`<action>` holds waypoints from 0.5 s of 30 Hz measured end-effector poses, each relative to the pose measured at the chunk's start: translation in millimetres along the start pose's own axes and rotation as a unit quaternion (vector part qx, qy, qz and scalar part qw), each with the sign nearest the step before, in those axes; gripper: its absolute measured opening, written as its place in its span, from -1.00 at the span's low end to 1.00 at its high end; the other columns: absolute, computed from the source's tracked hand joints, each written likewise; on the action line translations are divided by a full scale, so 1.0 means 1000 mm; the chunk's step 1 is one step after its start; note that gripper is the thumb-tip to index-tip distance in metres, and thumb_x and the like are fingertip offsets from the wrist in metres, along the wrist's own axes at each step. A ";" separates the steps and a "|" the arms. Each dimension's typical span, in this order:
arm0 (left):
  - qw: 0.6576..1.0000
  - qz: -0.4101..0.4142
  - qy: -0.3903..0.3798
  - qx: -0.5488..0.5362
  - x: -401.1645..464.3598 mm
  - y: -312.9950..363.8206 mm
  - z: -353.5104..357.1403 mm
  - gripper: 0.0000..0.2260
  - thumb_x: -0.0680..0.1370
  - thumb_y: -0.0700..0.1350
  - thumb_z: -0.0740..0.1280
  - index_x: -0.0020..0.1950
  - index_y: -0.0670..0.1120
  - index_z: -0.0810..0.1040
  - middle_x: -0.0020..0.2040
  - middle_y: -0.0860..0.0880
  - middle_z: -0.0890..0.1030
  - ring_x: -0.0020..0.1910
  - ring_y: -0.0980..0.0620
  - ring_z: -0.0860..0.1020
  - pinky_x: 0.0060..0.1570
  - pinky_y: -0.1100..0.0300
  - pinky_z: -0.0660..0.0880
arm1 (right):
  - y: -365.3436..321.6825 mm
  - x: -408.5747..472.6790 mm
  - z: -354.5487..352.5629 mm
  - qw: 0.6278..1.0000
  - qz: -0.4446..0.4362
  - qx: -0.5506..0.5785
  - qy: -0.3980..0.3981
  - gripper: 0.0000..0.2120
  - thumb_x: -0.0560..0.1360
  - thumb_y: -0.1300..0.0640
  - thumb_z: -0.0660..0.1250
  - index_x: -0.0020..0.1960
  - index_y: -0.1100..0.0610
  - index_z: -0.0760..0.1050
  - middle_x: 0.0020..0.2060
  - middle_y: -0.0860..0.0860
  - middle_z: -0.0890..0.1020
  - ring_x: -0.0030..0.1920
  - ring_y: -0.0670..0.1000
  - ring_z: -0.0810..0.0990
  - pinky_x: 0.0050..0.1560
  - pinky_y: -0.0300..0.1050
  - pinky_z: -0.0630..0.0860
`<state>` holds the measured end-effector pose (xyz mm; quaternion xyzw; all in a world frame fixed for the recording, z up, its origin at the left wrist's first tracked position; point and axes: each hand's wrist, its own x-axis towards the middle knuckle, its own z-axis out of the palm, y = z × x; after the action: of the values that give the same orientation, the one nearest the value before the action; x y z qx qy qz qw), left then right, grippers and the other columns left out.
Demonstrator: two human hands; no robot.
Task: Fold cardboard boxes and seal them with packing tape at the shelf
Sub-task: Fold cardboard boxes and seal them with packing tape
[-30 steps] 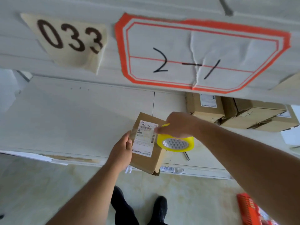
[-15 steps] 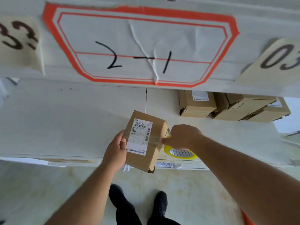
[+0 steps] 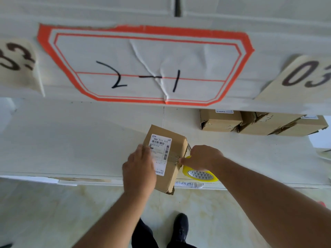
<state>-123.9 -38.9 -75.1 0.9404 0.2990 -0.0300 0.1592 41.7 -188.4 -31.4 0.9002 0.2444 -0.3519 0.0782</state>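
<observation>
Both hands work at one cardboard box [image 3: 172,149] over the shelf's [image 3: 71,140] front edge. Left hand [image 3: 139,169] lies flat on its labelled top, fingers straight; right hand [image 3: 202,156] grips a yellow tape roll [image 3: 200,175] touching the box's right side. Three more boxes [image 3: 259,122] sit well apart at the back right. Bare shelf spreads to the left. Red-bordered label [image 3: 143,65] hangs above.
</observation>
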 end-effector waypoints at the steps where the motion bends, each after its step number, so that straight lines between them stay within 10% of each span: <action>1: 0.998 -0.032 -0.055 0.013 -0.003 0.012 -0.002 -0.14 0.55 0.41 0.06 0.67 -0.13 0.04 0.67 -0.17 0.04 0.59 -0.26 0.19 0.40 -0.25 0.35 | 0.001 0.000 0.000 1.000 0.000 0.006 -0.002 -0.42 0.52 -0.51 0.15 0.04 0.01 0.47 -0.17 -0.08 0.57 0.00 0.03 0.61 0.12 0.03 0.58; 4: 0.981 -0.089 -0.163 0.050 -0.008 0.036 -0.002 0.34 0.24 0.69 0.11 0.63 -0.19 -0.35 0.65 -0.18 -0.30 0.64 -0.28 -0.14 0.47 -0.38 0.11 | 0.000 0.001 0.002 1.000 0.004 0.015 -0.002 -0.39 0.51 -0.53 0.14 0.01 0.03 0.51 -0.17 -0.07 0.59 -0.05 0.01 0.62 0.12 0.03 0.60; 8: 0.984 -0.086 -0.151 0.032 -0.001 0.032 -0.009 0.25 0.28 0.53 0.25 0.65 -0.14 -0.29 0.67 -0.15 -0.21 0.62 -0.27 -0.01 0.44 -0.28 0.28 | 0.001 -0.008 -0.009 0.999 -0.019 0.030 0.007 -0.37 0.49 -0.54 0.12 -0.06 0.03 0.50 -0.13 -0.06 0.61 -0.07 -0.01 0.59 0.06 0.00 0.56; 15: 0.859 -0.062 -0.261 -0.436 0.016 -0.033 -0.026 -0.75 0.51 0.20 0.42 0.15 0.19 0.66 0.09 0.10 0.73 0.17 0.01 0.66 0.27 -0.03 0.53 | -0.032 -0.034 -0.096 0.973 -0.124 0.195 0.016 -0.44 0.48 -0.43 0.34 -0.08 0.10 0.58 -0.12 0.02 0.63 -0.13 0.04 0.62 -0.23 -0.11 0.41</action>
<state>-131.2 3.8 -62.0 0.7122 0.2872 -0.1505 0.6226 61.3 -143.3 64.1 0.8663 0.2819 -0.3852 -0.1471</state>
